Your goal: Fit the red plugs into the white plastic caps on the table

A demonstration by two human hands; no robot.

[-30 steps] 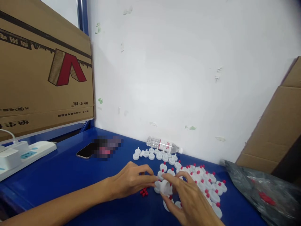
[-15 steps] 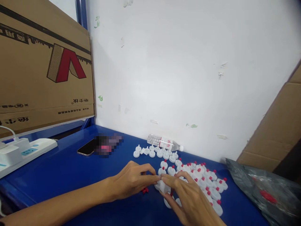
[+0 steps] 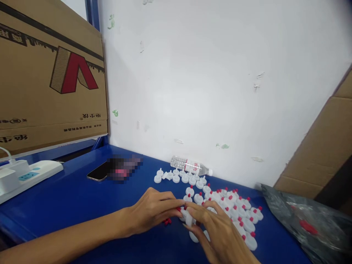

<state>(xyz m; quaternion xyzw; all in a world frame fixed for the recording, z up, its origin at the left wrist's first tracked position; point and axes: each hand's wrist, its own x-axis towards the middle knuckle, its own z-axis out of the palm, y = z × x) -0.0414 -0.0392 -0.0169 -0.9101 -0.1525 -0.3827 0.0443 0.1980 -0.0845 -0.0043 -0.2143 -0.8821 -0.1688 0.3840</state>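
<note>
My right hand (image 3: 216, 225) is closed on a white nozzle cap (image 3: 189, 219), held tilted between thumb and fingers. My left hand (image 3: 155, 207) meets it from the left, its fingers pinched together. A bit of red, a small red tip cap (image 3: 178, 209), shows at the left fingertips, mostly covered by them. Loose red tip caps (image 3: 167, 221) lie on the blue table (image 3: 121, 244) below the left hand. Around and beyond my right hand sit many white nozzle caps with red tips (image 3: 250, 241). Plain white nozzle caps without red tips (image 3: 176, 179) form a cluster farther back.
A clear water bottle (image 3: 189, 166) lies along the wall behind the caps. To the left are a phone (image 3: 97, 171) and a white power strip (image 3: 41, 176) with plugs. A grey plastic bag (image 3: 299, 209) lies at the right; a large cardboard box (image 3: 41, 91) stands at the left.
The left fingers have flattened over the nozzle cap, and red now shows at their tips. The white nozzle cap has tilted in my right hand. The whole view has shifted slightly.
</note>
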